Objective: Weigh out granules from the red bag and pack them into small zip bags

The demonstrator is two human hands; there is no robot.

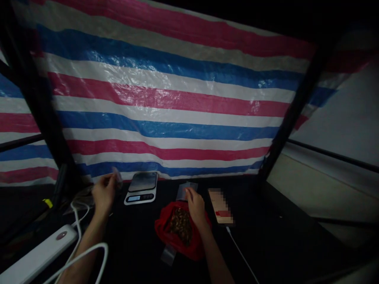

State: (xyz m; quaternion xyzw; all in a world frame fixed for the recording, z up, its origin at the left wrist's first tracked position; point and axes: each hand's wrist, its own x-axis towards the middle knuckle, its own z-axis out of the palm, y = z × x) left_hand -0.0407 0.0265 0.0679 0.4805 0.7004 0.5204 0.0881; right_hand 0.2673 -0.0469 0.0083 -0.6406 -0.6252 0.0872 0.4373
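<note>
My left hand (103, 193) is raised at the left, its fingers pinched on a small clear plastic bag (117, 177). Just right of it stands a white kitchen scale (140, 188) with a lit display. My right hand (196, 205) is above the far right edge of a red bag (163, 225), which lies open around a heap of small brown pieces (180, 227). Its fingers are drawn together over flat clear plastic bags (181, 192); what they hold, if anything, I cannot make out. Another small clear bag (168, 255) lies at the red bag's near edge.
A phone (217, 203) on a white cable lies right of the red bag. At the lower left, a white power strip (44, 252) and looping cables (102, 246) cross my left forearm. A striped plastic sheet (177, 98) hangs behind the black table (260, 236) between dark posts.
</note>
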